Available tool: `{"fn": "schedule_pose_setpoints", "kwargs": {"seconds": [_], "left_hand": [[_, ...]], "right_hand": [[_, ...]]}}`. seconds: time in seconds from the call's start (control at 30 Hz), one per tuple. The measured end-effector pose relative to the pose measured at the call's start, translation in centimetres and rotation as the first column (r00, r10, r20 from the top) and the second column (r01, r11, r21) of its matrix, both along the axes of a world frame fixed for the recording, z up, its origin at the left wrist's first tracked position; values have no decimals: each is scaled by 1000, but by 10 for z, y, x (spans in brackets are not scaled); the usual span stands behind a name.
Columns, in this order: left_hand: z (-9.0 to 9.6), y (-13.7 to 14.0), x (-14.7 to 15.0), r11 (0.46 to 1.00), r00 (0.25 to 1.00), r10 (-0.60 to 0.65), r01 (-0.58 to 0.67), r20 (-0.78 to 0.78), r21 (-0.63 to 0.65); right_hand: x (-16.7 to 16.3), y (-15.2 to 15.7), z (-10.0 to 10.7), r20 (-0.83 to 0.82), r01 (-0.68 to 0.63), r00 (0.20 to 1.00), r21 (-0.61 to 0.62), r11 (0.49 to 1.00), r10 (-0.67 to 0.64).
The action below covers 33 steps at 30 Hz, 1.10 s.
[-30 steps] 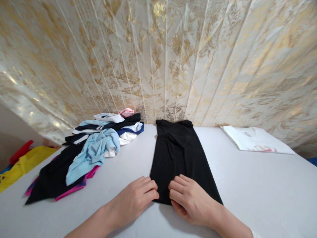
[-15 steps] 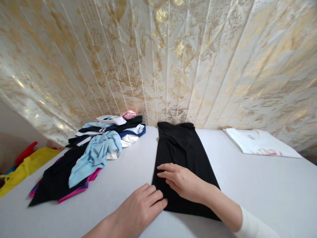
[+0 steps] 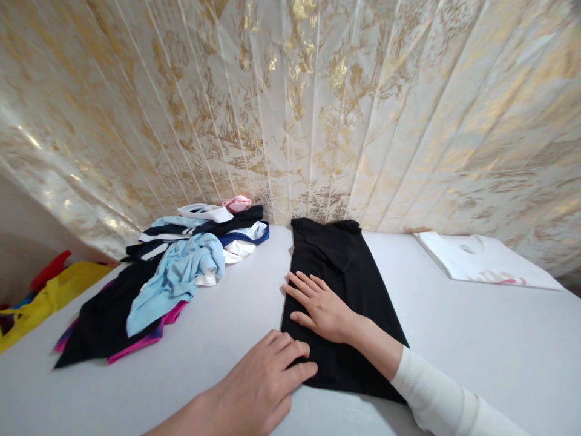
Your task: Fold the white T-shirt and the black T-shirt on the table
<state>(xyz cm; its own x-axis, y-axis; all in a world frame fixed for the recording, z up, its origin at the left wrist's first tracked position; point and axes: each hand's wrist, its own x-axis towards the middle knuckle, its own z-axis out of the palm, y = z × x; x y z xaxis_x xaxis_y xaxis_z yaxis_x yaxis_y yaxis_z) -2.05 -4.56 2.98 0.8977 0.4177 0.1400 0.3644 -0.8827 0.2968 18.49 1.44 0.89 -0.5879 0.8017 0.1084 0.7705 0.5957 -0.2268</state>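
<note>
A black garment [image 3: 363, 363] lies folded into a long strip, running from the near side of the table to the curtain. My right hand [image 3: 324, 309] rests flat on its left half, palm down and fingers spread. At the garment's near left corner is my left hand [image 3: 270, 375], its fingers bent and its thumb apart from the forefinger. Those fingertips touch the black cloth along its left edge, and nothing shows gripped between them. Small creases run through the cloth toward its far end.
On the left of the white table [image 3: 476, 351] lies a loose heap of clothes with a light blue garment [image 3: 177, 278] on top. A folded white T-shirt [image 3: 485, 257] lies at the back right. Behind hangs a gold-patterned curtain [image 3: 313, 121]. Yellow cloth [image 3: 59, 297] shows beyond the left edge.
My right hand has slid farther up the black garment and flattened, with its fingers spread. My left hand has moved slightly right onto the cloth, its thumb and forefinger parting.
</note>
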Motion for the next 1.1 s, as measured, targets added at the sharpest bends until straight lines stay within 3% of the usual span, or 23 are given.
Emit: {"fn": "schedule_pose_setpoints", "kwargs": {"seconds": [0.17, 0.47, 0.77, 1.1], "left_hand": [[5, 1, 9, 998, 1000, 29, -28, 10, -60], [-7, 3, 37, 992, 999, 15, -18, 30, 127], [-14, 5, 36, 990, 979, -37, 9, 202, 138], [-14, 0, 41, 984, 989, 28, -53, 146, 168]], "right_hand": [[1, 5, -8, -7, 69, 998, 30, 997, -69], [4, 3, -6, -113, 66, 991, 11, 998, -65], [11, 7, -9, -234, 53, 971, -22, 998, -57], [12, 6, -4, -217, 27, 976, 10, 1000, -24]]}}
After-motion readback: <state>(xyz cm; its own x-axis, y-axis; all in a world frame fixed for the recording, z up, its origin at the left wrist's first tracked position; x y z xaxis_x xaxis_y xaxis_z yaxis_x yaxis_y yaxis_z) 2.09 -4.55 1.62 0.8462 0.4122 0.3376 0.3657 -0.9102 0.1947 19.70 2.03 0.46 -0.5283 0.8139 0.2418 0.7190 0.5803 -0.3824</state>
